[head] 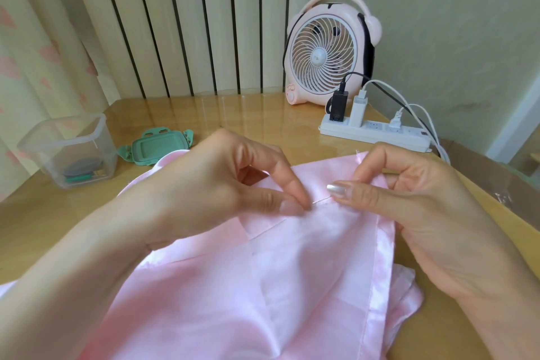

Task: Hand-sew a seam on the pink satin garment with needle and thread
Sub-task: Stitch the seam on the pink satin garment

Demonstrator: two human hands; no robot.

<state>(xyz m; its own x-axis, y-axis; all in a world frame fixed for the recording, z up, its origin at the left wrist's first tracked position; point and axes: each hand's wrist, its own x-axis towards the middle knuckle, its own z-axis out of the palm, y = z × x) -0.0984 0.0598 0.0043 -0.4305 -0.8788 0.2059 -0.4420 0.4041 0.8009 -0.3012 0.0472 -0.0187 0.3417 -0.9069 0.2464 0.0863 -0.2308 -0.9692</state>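
Seam work, seen from above the hands. The garment (233, 286), pink satin, lies on the near half of the table (175, 114), cut off at the bottom edge and partly hidden under both forearms. One needle (321, 199) shows only as a short bright sliver between the hands, both ends covered by fingertips; the thread is too fine to make out. The left hand (222, 190) pinches the needle's left end between thumb and forefinger, down on the cloth. The right hand (423, 213) pinches a fold of the garment, thumb on top and forefinger curled behind it; whether it also grips the needle cannot be told. Far right stands one pink fan (330, 50), and near it one power strip (374, 133) carrying three plugs. Far left is one clear box (70, 149), its contents blurred through the wall, and one green lid (157, 149), partly hidden by the left hand.
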